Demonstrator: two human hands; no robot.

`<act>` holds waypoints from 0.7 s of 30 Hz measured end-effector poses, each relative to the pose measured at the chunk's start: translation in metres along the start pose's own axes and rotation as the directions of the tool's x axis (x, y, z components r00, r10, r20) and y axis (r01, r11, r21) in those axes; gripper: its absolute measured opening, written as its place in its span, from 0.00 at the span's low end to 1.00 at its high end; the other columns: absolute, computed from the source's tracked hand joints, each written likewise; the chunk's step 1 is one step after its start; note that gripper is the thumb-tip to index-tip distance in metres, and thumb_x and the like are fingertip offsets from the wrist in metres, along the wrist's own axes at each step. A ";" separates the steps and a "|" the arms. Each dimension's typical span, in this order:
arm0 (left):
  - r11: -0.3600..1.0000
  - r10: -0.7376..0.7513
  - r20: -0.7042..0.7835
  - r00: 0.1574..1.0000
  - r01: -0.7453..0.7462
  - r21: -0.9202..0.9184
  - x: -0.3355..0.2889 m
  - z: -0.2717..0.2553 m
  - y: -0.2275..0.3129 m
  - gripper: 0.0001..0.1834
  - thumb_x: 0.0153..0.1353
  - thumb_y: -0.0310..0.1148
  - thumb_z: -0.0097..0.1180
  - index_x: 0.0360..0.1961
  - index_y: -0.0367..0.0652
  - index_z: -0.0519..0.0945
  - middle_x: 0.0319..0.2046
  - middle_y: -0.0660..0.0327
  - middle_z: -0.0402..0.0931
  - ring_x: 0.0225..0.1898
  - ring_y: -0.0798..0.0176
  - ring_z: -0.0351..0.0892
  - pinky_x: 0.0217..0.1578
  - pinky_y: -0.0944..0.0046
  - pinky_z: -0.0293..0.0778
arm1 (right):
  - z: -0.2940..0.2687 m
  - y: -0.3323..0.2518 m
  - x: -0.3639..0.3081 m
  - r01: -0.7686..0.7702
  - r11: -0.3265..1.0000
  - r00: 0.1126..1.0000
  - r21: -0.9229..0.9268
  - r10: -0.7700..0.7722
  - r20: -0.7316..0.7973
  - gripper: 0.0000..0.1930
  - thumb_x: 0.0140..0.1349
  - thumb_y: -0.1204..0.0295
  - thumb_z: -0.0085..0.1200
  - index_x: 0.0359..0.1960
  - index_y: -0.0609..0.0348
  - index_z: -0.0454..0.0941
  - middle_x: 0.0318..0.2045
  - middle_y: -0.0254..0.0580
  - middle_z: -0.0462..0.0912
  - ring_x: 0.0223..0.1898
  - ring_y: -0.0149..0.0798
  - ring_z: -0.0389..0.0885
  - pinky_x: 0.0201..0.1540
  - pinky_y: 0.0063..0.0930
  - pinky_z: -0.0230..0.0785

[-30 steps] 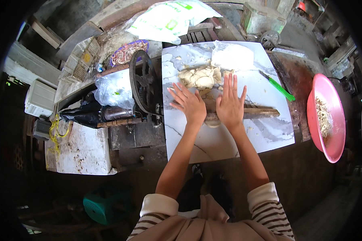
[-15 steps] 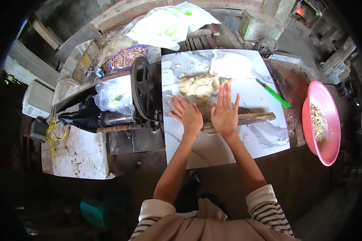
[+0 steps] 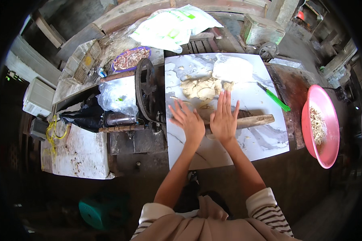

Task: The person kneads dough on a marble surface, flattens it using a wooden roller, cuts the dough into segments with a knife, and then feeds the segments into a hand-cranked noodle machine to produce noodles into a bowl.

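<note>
My left hand (image 3: 191,121) and my right hand (image 3: 224,120) lie palm down with fingers stretched on a wooden rolling pin (image 3: 255,121), which points to the right on a marble-patterned board (image 3: 265,138). The left palm covers the pin's left part. A little flattened dough (image 3: 209,136) shows at the pin's near side, mostly hidden. Just beyond my fingertips sits a big lump of pale dough (image 3: 200,88), with a small piece of dough (image 3: 228,86) to its right. Behind them is a white plastic bag (image 3: 233,69). A green-handled knife (image 3: 277,99) lies near the board's right edge.
A pink basin (image 3: 336,128) with pale strips inside stands at the right. Left of the board are a hand-cranked machine with a large wheel (image 3: 140,90) and a clear plastic bag (image 3: 116,96). Farther back are a purple-rimmed tray (image 3: 149,53) and a large white sack (image 3: 169,30).
Both hands have moved slightly toward me with the rolling pin under them. The whole view has shifted a little. The dough lump stays where it was on the board.
</note>
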State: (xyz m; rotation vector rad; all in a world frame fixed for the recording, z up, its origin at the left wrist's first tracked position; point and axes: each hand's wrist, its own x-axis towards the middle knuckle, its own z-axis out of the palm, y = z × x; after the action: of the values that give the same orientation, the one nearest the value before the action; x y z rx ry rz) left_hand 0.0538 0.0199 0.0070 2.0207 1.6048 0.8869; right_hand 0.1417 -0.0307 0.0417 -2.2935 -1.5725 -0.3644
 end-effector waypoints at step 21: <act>0.996 0.086 0.003 0.996 -0.086 0.025 0.021 0.001 0.004 0.32 0.64 0.35 0.38 0.63 0.32 0.44 0.64 0.47 0.40 0.67 0.41 0.26 0.58 0.31 0.25 | 0.012 -0.004 0.002 -0.083 0.995 0.994 -0.063 0.078 -0.075 0.29 0.63 0.63 0.38 0.61 0.71 0.51 0.62 0.55 0.56 0.67 0.43 0.48 0.66 0.47 0.36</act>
State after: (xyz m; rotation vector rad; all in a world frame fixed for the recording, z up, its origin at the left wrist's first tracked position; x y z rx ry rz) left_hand 0.0604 0.0392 0.0140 2.1219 1.5452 0.8995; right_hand 0.1393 -0.0231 0.0317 -2.3571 -1.4494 -0.4796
